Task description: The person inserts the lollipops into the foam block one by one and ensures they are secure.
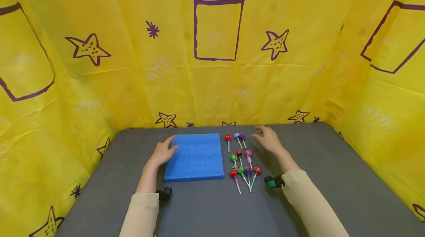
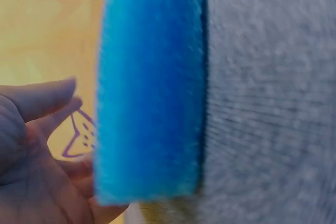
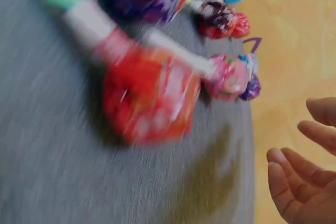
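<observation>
A flat blue foam board (image 1: pixel 196 155) with rows of small holes lies on the dark table. My left hand (image 1: pixel 162 153) is at its left edge, fingers and thumb spread; whether it touches the foam I cannot tell. In the left wrist view the board's edge (image 2: pixel 149 93) hides part of that hand (image 2: pixel 42 150). Several wrapped lollipops lie in loose rows right of the board, among them a red one (image 1: pixel 234 173), a pink one (image 1: pixel 248 153) and a purple one (image 1: pixel 242 137). Right of them hovers my right hand (image 1: pixel 269 140), holding nothing, its fingers loosely bent.
The grey table (image 1: pixel 199 207) is bounded at the back and sides by a yellow curtain (image 1: pixel 212 93) printed with purple stars and squares. Dark wrist bands (image 1: pixel 274 181) are on both arms. The nearest lollipop to the right wrist camera is a red one (image 3: pixel 152 95) with a green stick.
</observation>
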A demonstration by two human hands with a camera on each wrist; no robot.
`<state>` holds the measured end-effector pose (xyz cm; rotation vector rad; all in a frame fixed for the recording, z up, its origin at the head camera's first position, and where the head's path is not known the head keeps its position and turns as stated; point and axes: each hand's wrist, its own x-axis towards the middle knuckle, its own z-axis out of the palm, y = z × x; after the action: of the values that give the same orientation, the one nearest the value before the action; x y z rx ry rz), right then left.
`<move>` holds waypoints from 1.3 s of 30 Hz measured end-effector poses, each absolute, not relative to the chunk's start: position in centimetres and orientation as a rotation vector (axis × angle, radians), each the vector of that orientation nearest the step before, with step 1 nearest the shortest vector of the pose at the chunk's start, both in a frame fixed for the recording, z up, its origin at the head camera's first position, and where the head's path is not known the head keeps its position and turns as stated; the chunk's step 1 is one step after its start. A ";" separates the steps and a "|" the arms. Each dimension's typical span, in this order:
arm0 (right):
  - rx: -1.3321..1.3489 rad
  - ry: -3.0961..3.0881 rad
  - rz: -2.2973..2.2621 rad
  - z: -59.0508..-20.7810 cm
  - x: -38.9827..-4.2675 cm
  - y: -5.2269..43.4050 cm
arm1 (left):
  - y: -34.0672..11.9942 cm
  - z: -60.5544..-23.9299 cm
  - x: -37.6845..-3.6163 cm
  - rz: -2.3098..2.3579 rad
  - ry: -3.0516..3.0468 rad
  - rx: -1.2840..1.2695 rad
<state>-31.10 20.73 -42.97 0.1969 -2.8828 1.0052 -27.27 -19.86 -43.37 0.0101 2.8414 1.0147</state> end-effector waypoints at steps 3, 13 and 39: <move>0.174 -2.895 1.105 -43.0 -31.8 20.2 | -20.7 -44.0 -27.5 1.026 2.814 0.064; 0.051 -2.902 1.382 -43.9 -33.3 19.1 | -22.2 -44.4 -27.8 1.235 2.586 0.059; 0.021 -2.962 1.191 -44.7 -34.7 16.0 | -22.1 -44.7 -27.5 1.243 2.575 0.024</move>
<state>-34.72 15.96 -44.66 0.0214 -2.9623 1.1905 -27.48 -22.13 -44.65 0.0244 2.5746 1.2429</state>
